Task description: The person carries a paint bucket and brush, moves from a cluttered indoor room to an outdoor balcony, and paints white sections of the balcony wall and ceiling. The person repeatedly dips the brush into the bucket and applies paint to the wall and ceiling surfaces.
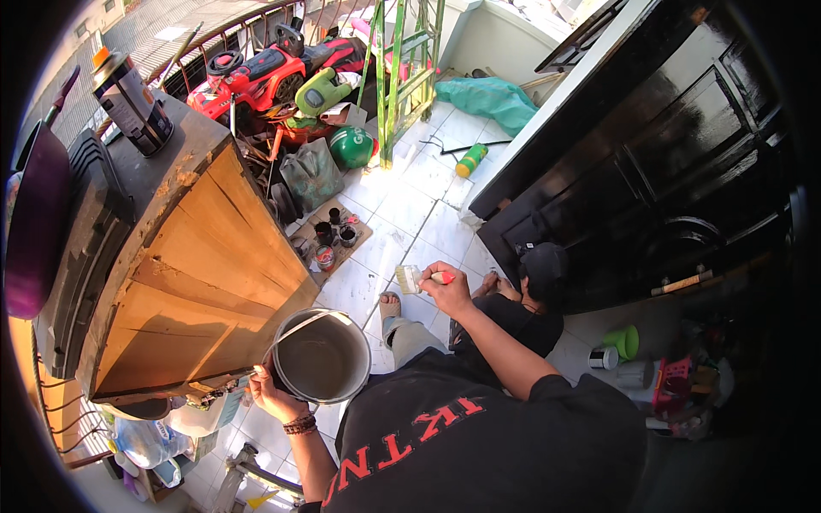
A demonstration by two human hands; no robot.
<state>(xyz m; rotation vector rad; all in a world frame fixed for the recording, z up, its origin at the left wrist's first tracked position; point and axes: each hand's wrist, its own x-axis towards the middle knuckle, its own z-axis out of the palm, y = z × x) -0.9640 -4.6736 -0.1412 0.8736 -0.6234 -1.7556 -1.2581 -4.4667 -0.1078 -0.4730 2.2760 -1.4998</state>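
Note:
My right hand (449,295) is closed around the handle of a flat paintbrush (407,280) with pale bristles, held up over the tiled floor. At the left, my left hand (274,398) grips the side of a grey bucket (366,363) by its rim, where the thin handle meets it; my fingers are partly hidden there. The inside of the bucket is grey-brown, and I cannot tell whether liquid stands in it. Just beyond my right hand, a person in a dark cap (544,272) sits low beside a glossy black panelled door (667,188).
A worn wooden cabinet (214,248) stands at the left, bearing a spray can (132,107). Small paint pots (325,256) sit on a board. Farther back are a green stepladder (395,85), a red ride-on toy car (256,77), a green helmet (351,147) and a teal sheet (487,101).

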